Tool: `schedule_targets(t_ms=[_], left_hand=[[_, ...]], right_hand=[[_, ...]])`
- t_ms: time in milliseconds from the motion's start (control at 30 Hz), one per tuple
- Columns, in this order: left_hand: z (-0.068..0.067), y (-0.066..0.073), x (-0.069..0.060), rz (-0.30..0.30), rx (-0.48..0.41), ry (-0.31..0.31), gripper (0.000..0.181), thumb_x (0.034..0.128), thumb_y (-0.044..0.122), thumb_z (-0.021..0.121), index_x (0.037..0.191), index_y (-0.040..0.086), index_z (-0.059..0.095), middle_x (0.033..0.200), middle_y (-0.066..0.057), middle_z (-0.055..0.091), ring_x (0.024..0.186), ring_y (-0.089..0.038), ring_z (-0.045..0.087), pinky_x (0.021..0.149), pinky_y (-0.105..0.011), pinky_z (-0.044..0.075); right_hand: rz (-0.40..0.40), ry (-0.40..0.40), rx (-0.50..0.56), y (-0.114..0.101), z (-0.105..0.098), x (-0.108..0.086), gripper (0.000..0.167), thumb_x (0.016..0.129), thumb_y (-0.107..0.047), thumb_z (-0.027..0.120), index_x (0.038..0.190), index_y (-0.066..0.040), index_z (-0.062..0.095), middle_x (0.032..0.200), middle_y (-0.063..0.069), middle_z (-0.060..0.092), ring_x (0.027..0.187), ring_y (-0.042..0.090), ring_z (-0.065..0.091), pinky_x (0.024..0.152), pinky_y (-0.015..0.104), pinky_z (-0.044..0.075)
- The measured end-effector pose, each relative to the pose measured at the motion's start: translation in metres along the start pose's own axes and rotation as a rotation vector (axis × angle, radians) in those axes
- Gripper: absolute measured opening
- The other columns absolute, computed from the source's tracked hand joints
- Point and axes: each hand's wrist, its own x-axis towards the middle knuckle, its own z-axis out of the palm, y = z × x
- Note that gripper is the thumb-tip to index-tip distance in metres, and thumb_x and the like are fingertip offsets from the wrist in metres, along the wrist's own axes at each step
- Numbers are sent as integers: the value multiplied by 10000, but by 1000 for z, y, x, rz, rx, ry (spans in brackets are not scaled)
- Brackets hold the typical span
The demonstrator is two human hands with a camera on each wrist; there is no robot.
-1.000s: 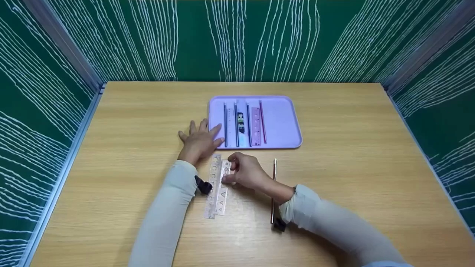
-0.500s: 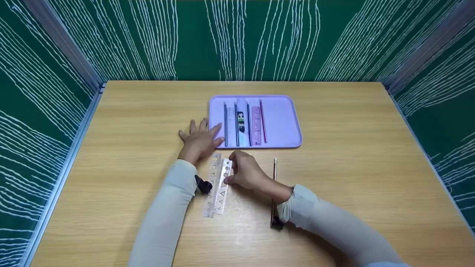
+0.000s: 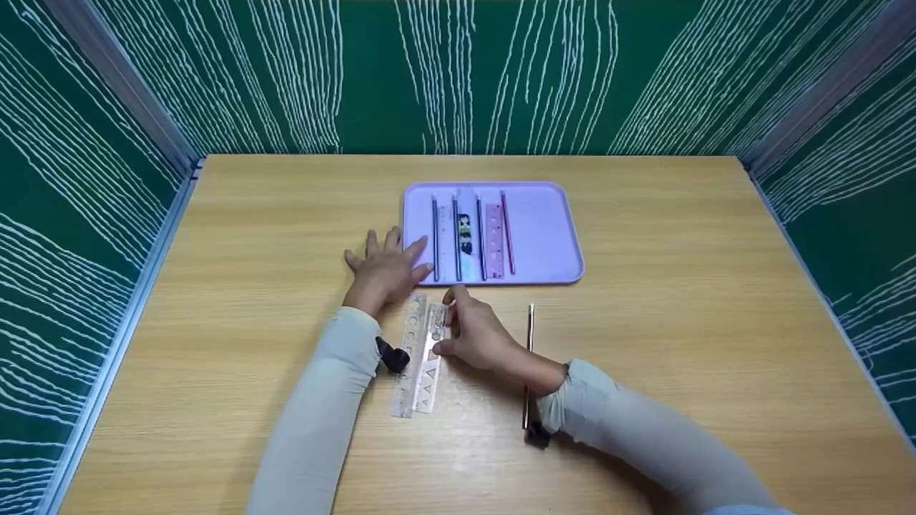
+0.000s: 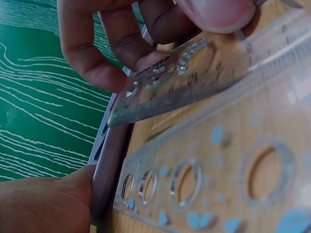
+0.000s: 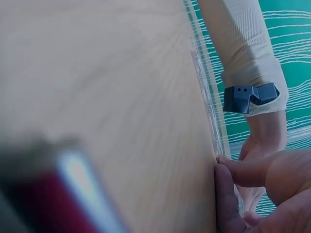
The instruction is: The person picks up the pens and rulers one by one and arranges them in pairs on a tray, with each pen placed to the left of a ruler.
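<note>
Two clear stencil rulers lie side by side below the tray. My right hand (image 3: 478, 330) pinches the right one (image 3: 428, 379) along its right edge, fingers near the top and thumb lower. In the left wrist view that ruler (image 4: 180, 73) is tilted, its far end at the fingertips. The left ruler (image 3: 403, 390), with round holes and blue shapes (image 4: 198, 219), is touched by neither hand. My left hand (image 3: 384, 277) lies spread at the lower left corner of the purple tray (image 3: 547, 275), fingers straight, thumb over its rim.
On the tray, from left, are a dark pencil (image 3: 435, 239), clear ruler (image 3: 445, 243), second dark pencil (image 3: 456, 250), character-print ruler (image 3: 465, 236), third dark pencil (image 3: 481, 243), pink ruler (image 3: 494, 243) and red pencil (image 3: 508, 236). Another pencil (image 3: 530, 325) lies partly under my right forearm.
The right ruler has shifted slightly right, away from the left one, with my right hand pinching it; its upper part now looks tilted. My left hand has stayed in place.
</note>
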Motion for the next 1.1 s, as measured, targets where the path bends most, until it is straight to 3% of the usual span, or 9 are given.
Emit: schedule_targets(t_ms=[667, 1100], left_hand=[[-1, 1, -1, 11, -8, 13, 640, 1026, 652, 372, 1612, 454, 205, 1737, -104, 28, 1547, -535, -52, 1096, -864, -9], [-1, 0, -1, 8, -11, 9, 640, 1027, 654, 364, 1611, 468, 181, 1737, -106, 17, 1547, -532, -66, 1092, -865, -24]], right_hand=[[-47, 16, 72, 1, -6, -15, 693, 727, 87, 810, 1308, -43, 455, 972, 93, 640, 726, 122, 638, 652, 250, 591], [-34, 12, 38, 2, -6, -16, 719, 737, 66, 815, 1356, -42, 467, 1008, 74, 641, 755, 117, 631, 684, 251, 585]])
